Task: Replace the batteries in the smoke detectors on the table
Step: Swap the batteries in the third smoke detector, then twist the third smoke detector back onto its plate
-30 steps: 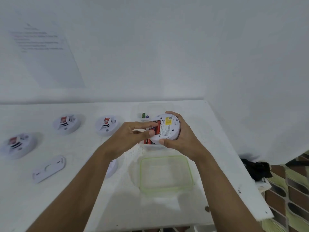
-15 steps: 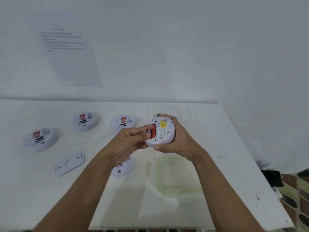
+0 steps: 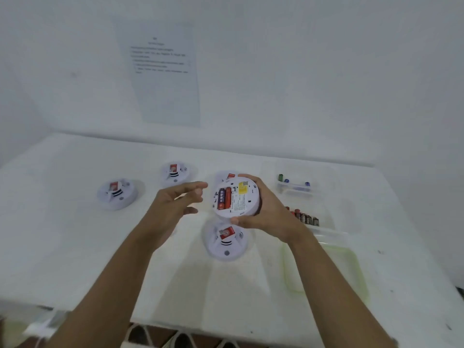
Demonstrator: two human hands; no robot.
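Right hand point(image 3: 266, 212) grips smoke detector point(image 3: 236, 198); left hand point(image 3: 173, 207) spread beside it

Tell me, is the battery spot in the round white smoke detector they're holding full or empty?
Full. Two batteries, one dark and one red, lie side by side in the open back of the round white smoke detector.

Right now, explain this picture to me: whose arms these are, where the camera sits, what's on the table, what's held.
No machine here: a person's bare arms, filmed by a camera on their head looking down. The right hand holds a smoke detector back side up, with two batteries in its slot. The left hand is open beside it, holding nothing. On the white table lie four more detectors, one at, a row of spare batteries and a clear lid.
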